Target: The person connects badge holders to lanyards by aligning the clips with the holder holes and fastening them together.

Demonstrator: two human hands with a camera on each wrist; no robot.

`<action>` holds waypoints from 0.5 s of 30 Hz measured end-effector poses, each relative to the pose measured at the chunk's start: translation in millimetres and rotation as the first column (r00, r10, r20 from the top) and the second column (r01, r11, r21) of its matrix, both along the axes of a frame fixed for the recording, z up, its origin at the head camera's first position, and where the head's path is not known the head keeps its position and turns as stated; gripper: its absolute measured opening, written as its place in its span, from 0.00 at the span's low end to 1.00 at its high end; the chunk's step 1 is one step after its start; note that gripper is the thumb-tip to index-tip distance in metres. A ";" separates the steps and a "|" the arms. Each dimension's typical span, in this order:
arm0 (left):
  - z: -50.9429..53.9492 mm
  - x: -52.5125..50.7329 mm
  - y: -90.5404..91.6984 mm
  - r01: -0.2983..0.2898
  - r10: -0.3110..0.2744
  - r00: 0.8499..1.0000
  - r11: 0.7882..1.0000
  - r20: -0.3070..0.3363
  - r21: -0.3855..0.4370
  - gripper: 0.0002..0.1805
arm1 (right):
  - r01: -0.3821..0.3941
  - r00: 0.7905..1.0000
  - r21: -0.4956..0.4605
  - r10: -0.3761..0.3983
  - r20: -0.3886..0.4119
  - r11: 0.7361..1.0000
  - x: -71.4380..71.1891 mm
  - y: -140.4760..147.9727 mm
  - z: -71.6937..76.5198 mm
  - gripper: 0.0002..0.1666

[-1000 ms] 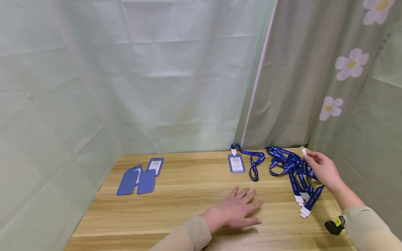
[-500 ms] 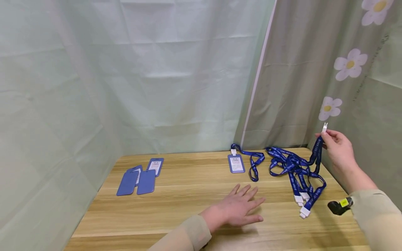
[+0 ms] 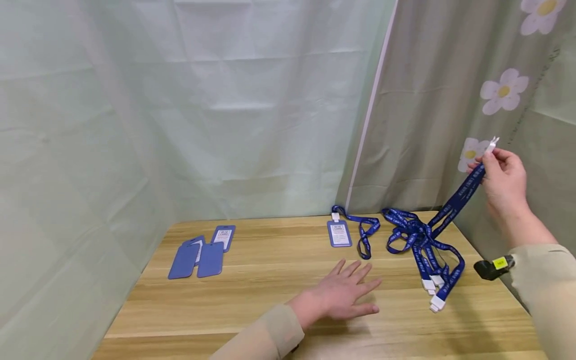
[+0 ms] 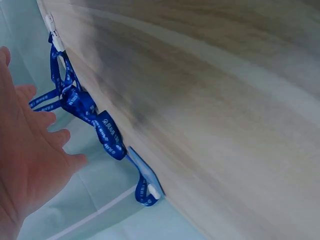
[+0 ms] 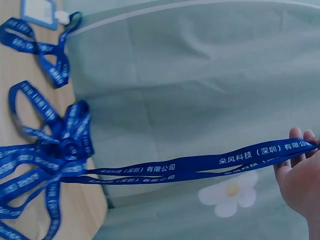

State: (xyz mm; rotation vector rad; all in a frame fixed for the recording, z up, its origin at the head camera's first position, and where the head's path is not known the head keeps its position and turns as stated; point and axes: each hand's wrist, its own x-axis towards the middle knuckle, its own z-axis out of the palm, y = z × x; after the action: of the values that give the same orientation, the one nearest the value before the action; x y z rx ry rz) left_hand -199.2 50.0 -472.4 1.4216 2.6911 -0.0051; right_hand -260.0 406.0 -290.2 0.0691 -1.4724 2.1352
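Note:
My right hand [image 3: 506, 182], raised above the table's right side, pinches a blue lanyard [image 3: 463, 195] near its white clip [image 3: 492, 145]. The strap runs taut and slanting down into a tangled pile of blue lanyards [image 3: 416, 235]; in the right wrist view the held strap [image 5: 200, 172] stretches sideways from the knot. Several white clips [image 3: 436, 302] lie at the pile's near end. My left hand [image 3: 339, 295] is over the table's middle, fingers spread, holding nothing. Beyond it lies a badge holder [image 3: 339, 234] with a card, joined to a lanyard [image 3: 366, 232].
Several blue badge holders [image 3: 210, 260] lie at the table's left, some overlapping, one with its card showing [image 3: 223, 236]. Pale curtains [image 3: 252, 110] hang behind the wooden table [image 3: 252, 305] and at both sides.
My right hand has risen up and to the right from the pile, drawing one lanyard's clip end with it and pulling its strap straight. The left hand has stayed almost still.

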 end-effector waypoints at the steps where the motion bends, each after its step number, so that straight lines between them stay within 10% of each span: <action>1: 1.9 -0.2 1.4 0.004 -0.004 1.000 1.000 -0.004 0.001 0.39 | -0.003 1.000 -0.017 0.002 -0.021 1.000 -1.4 -0.7 4.4 0.14; 15: 28.3 3.6 31.6 0.041 -0.040 0.994 0.999 -0.099 0.013 0.39 | -0.007 0.990 -0.118 -0.010 -0.140 0.993 -10.7 -10.6 55.1 0.14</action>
State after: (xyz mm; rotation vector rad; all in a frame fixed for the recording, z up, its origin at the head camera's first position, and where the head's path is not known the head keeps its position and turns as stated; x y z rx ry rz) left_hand -195.6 81.7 -444.2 1.5192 2.7449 -0.0601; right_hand -270.6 395.4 -235.2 0.1721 -1.2631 2.1647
